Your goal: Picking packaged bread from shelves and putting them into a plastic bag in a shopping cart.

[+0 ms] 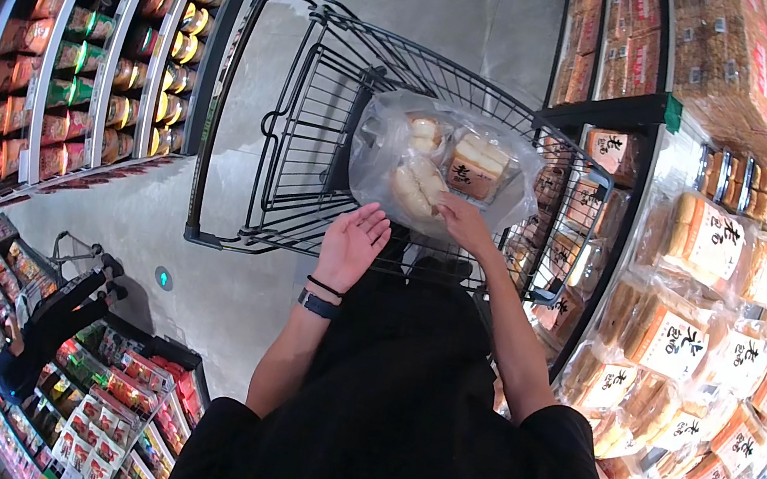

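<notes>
A large clear plastic bag [381, 143] lies in the black wire shopping cart [288, 112] in front of me. Inside it are a labelled pack of bread [478, 166], a pale bread loaf [419, 188] and a smaller bread piece [424, 132]. My right hand [463, 224] has its fingers closed on the near side of the bag, beside the loaf. Just left of it, my left hand [359, 235] is held palm up with its fingers apart, empty, close to the bag's near edge. A dark band and a watch [318, 304] circle that wrist.
Stacked packs of bread [705, 238] fill a display along the right, close to the cart's side. Shelves of cup-shaped packages [79, 57] stand at the left. Farther back at lower left, a person [48, 336] is beside another cart [82, 255].
</notes>
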Demonstrator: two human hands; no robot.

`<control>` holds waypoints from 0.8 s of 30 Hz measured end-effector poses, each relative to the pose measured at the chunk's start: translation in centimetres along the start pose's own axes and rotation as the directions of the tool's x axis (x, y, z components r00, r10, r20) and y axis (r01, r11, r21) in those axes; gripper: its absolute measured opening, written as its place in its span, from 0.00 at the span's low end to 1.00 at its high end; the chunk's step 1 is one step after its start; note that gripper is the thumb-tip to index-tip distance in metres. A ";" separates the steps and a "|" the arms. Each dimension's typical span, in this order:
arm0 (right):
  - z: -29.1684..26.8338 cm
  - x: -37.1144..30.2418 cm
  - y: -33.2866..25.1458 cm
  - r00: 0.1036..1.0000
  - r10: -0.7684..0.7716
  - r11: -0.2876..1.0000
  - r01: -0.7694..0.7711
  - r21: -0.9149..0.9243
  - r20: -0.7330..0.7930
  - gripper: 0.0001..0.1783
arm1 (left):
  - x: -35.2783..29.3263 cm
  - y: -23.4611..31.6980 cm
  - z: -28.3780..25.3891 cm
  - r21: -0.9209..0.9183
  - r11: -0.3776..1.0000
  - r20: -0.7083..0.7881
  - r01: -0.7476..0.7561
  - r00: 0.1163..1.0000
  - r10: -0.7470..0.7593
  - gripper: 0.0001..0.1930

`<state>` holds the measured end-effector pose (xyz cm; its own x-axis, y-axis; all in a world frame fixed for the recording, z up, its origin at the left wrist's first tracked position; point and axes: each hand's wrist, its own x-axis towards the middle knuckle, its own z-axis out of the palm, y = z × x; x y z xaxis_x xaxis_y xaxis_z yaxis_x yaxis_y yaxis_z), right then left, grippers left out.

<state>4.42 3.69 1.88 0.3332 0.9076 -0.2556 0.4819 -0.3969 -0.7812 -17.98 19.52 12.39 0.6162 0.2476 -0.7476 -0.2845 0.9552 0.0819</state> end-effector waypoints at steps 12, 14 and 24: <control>-13.2 -10.5 -9.7 0.955 0.248 0.823 -0.119 0.555 -0.164 0.18 | 2.5 -2.6 2.7 0.099 0.995 0.085 0.017 0.996 -0.025 0.19; -15.4 -13.0 -10.6 0.960 0.195 0.735 -0.007 0.678 -0.201 0.17 | 3.1 -3.2 3.4 0.260 0.963 0.038 -0.064 0.998 0.056 0.20; -23.1 -28.2 -14.4 0.889 0.172 0.328 0.355 0.875 -0.425 0.16 | -1.2 -12.9 14.8 0.415 0.899 0.360 0.138 0.883 -0.302 0.29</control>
<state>6.85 -19.40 33.49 0.7234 0.6800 -0.1195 -0.4329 0.3119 -0.8458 -4.21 9.34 21.96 0.8944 -0.0111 -0.4471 0.1341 0.9604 0.2443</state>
